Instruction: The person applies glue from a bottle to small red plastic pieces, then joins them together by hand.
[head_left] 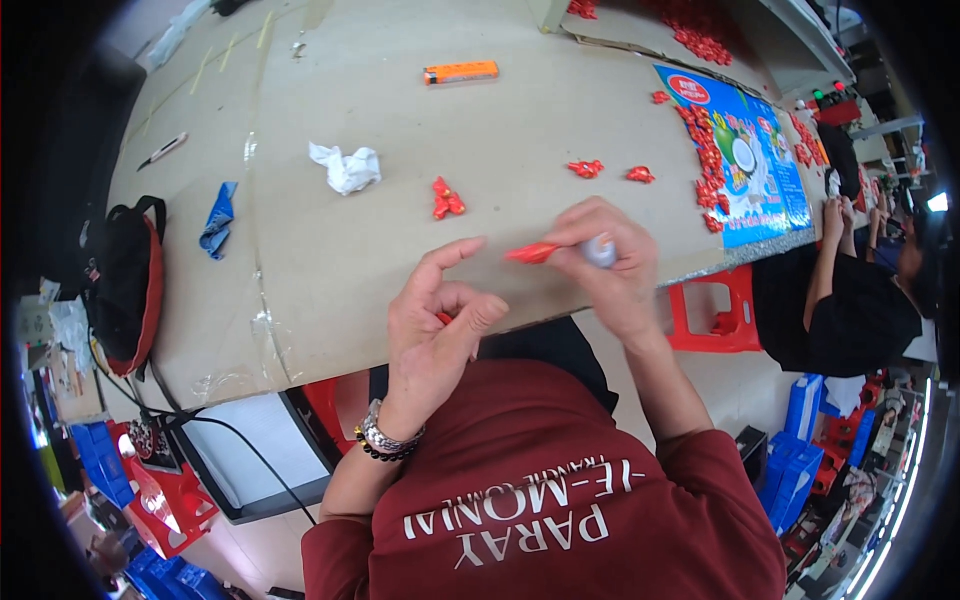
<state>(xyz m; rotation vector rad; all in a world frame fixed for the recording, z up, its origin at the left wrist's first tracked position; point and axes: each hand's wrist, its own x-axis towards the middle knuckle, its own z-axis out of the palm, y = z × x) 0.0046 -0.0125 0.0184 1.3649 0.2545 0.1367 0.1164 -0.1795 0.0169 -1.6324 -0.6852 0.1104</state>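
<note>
Hands meet over a tan worktable (330, 250) at the centre of the frame, where a person in a maroon shirt handles small glossy red pieces. The right hand (622, 285) pinches a red piece (530, 253) between thumb and forefinger, its tip toward the left, while a rounded grey-white object (600, 250), perhaps a small bottle, sits within the same grip. The left hand (425, 325) faces it, thumb and forefinger wide apart, the other fingers curled around what looks like a red bit (444, 318). From here, the step in hand seems to be working on one piece between both hands; the next move appears to call for a steady left pinch and careful aim. A red cluster (447, 198) lies just beyond, at mid-frame.

At the right of the frame, more red pieces (710, 160) line the left part of a blue printed sheet (755, 190), serving as an open tray of sorts. Blue bins (790, 470) stand at lower right, their contents too small to tell. A black bag (125, 290) slumps at left, its inside hidden; below the table, a black-rimmed tray (255, 450) shows a pale, flat interior
</note>
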